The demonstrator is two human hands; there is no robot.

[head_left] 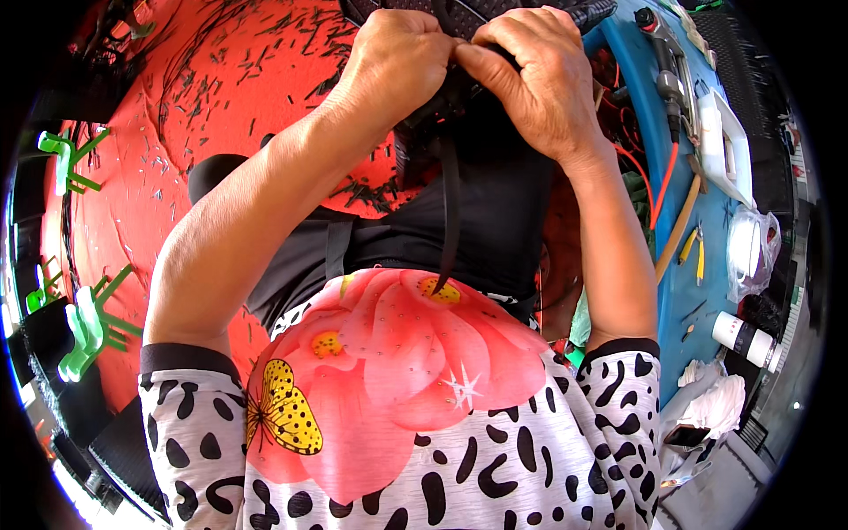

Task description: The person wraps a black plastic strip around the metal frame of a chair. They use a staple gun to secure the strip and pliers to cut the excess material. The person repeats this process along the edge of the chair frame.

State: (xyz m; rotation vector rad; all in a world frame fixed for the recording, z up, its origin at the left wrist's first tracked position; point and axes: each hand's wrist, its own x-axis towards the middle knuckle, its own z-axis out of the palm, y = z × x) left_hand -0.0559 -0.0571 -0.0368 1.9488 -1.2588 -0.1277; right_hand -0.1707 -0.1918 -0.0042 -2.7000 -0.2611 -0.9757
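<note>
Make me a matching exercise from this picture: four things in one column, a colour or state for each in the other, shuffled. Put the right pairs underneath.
Things
1. Strip
2. Tray
3. Small hand tool
4. Table

Colours and states
A. Blue, with tools lying on it
B. Two yellow handles, spread apart
C. Black, hanging down in front of the person
D. White, with raised sides

Right pairs: 1-C, 2-D, 3-B, 4-A
</note>
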